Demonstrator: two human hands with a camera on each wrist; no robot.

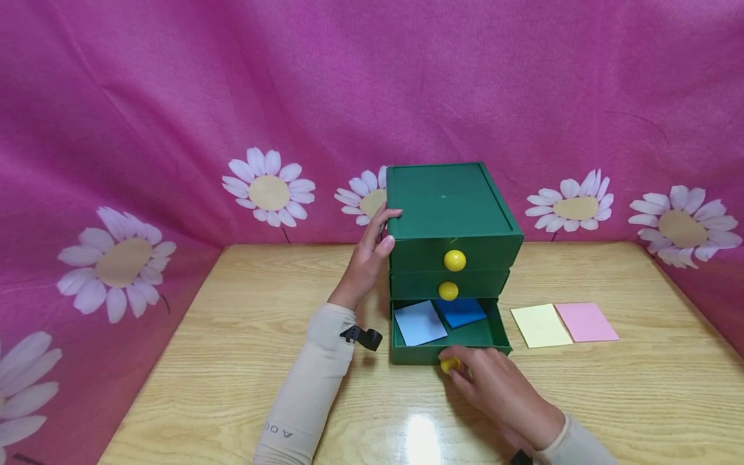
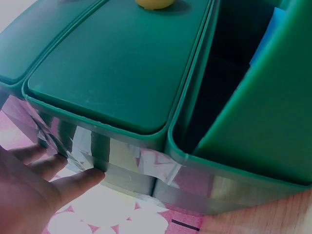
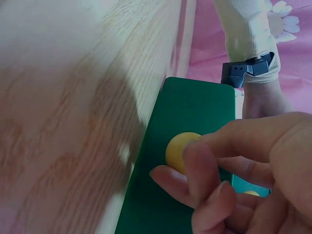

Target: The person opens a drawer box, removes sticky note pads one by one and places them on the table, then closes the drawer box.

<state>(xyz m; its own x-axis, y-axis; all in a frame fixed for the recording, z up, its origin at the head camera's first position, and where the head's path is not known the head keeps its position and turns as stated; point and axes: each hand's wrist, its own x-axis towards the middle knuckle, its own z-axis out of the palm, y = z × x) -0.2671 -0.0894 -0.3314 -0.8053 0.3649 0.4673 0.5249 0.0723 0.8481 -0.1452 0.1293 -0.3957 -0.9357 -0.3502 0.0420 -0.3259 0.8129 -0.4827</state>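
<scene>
A green three-drawer box (image 1: 444,200) stands on the table, each drawer front bearing a round yellow knob. Its bottom drawer (image 1: 407,355) is pulled out, with a light blue paper pad (image 1: 420,323) and a darker blue pad (image 1: 462,312) lying inside. My left hand (image 1: 369,258) rests against the box's left side, one fingertip over the top edge; in the left wrist view its extended fingers (image 2: 80,184) touch the taped side wall. With thumb and fingers, my right hand (image 1: 500,387) pinches the bottom drawer's yellow knob (image 3: 179,150).
Right of the box, a pale yellow paper pad (image 1: 540,325) and a pink pad (image 1: 587,321) lie side by side on the wooden table (image 1: 244,323). Behind the table hangs a magenta cloth (image 1: 349,84) printed with white daisies.
</scene>
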